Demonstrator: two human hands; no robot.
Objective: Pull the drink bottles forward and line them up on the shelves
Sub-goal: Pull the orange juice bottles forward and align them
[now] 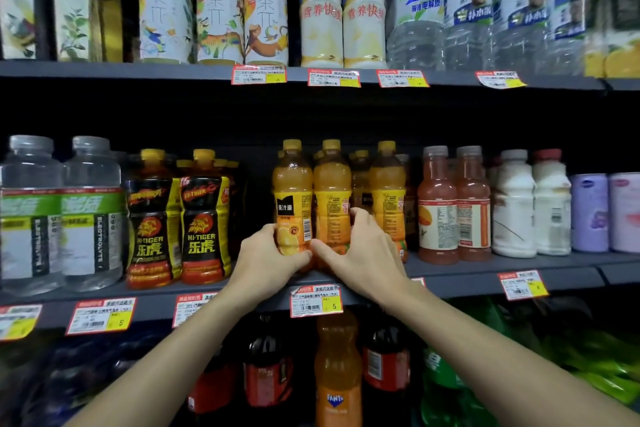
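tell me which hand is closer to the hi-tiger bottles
Left. The left hand grips the orange bottle just right of the hi-tiger bottles; the right hand holds the next orange bottle, farther right.

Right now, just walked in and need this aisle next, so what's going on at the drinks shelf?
A person is working the middle shelf. Their left-hand grip holds the left juice bottle low down, and the right-hand grip holds the right juice bottle beside it. Both stand upright, side by side at the shelf's front edge. More juice bottles stand behind and to their right; a gap separates them from the Hi-Tiger bottles on the left.
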